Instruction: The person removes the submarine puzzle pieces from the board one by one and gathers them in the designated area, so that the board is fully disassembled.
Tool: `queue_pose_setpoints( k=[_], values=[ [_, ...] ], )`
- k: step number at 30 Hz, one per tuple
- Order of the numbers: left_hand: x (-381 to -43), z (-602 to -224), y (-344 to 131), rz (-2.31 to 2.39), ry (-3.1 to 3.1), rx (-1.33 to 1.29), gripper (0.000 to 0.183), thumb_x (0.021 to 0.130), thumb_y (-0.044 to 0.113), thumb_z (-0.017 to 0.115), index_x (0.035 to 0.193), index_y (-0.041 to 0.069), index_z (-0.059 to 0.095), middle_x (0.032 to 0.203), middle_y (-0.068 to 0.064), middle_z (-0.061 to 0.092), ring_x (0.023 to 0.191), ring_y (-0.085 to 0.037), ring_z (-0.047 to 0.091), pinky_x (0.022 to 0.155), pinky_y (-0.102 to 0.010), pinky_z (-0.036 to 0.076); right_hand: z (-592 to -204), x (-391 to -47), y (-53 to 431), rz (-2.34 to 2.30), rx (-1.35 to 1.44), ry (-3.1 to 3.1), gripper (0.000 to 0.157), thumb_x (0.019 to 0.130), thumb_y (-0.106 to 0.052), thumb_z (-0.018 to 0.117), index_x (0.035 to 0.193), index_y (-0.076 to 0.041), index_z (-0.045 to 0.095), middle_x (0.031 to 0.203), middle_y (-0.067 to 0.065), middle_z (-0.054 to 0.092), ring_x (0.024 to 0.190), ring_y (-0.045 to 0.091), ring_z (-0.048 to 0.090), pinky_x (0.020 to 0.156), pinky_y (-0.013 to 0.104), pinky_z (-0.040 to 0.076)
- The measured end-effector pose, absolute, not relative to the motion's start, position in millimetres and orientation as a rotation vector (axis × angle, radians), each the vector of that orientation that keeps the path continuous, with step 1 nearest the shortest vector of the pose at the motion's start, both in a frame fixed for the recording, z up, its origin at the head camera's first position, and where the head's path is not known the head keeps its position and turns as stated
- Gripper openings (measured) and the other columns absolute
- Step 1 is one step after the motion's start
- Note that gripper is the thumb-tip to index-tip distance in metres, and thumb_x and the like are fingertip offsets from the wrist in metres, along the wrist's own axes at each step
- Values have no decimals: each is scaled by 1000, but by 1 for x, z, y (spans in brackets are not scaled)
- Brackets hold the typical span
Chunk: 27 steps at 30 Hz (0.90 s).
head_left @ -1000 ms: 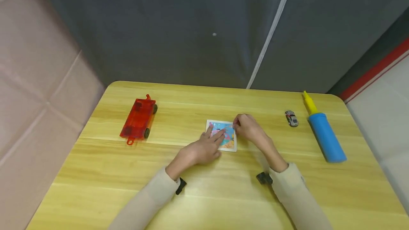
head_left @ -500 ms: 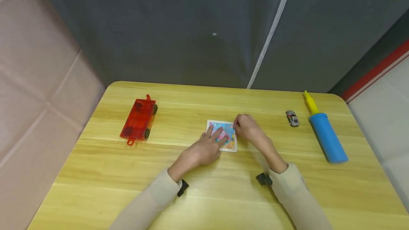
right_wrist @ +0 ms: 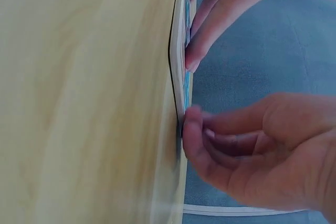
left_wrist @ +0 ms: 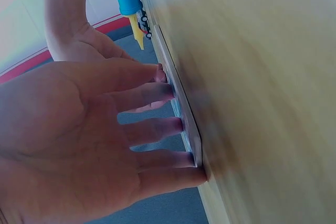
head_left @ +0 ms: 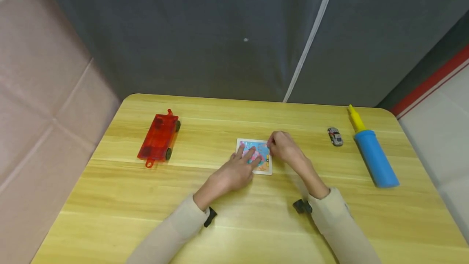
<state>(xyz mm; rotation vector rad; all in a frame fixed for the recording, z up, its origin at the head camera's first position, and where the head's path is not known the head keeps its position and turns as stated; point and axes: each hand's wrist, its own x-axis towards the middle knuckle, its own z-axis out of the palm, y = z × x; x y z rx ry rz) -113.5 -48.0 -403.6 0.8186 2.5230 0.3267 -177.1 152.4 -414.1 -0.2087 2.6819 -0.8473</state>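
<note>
A small square picture board (head_left: 264,167) with a white border and a pink, blue and orange picture lies flat on the wooden table, in the middle of the head view. My left hand (head_left: 234,172) spreads its fingers over it, with several fingertips (left_wrist: 176,124) resting on the picture and the little finger at its edge. At the board's right edge, my right hand (head_left: 286,148) has its fingers curled; thumb and index finger pinch at the border. The right wrist view shows those fingertips (right_wrist: 193,116) right at the board's rim.
On the left of the table (head_left: 234,231) is a red see-through toy cart (head_left: 158,137) with dark wheels. A small silver toy car (head_left: 335,136) and a blue hand pump (head_left: 376,159) with a yellow nozzle lie on the right. Behind the table hangs a dark grey curtain (head_left: 205,40).
The left hand's fingers have shifted slightly to the right and down over the picture, chiefly between the first two frames. My right hand and the board stay in place.
</note>
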Motion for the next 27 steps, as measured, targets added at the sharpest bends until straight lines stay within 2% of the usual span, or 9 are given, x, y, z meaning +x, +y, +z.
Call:
queue_pose_setpoints(
  k=[9,13,22,27],
  values=[
    [-114,-412,-45,324,2541,812,56,117,14,48,171,9,38,181,-23,20,166,-55,10,127,-66,34,-410,-174,152,-784,-248,2765,16,108,4,59,109,12,73,115,24,64,100,30,61,85,39,58],
    [-113,-408,-45,314,2549,810,55,117,14,48,171,9,38,181,-23,21,166,-55,11,127,-65,35,-408,-172,150,-777,-269,2784,18,106,7,58,108,13,75,118,25,65,102,32,61,87,40,59],
    [-117,-413,-45,326,2555,816,56,116,15,49,171,10,40,181,-23,21,166,-56,10,126,-66,34,-410,-173,148,-815,-315,2765,15,104,9,60,99,12,74,112,25,64,99,31,59,83,37,56],
    [-121,-431,-46,345,2567,834,59,115,16,50,172,11,37,182,-23,18,166,-56,7,125,-69,34,-419,-176,150,-862,-317,2782,8,104,6,64,101,11,70,100,20,67,92,28,61,77,32,54]
  ],
)
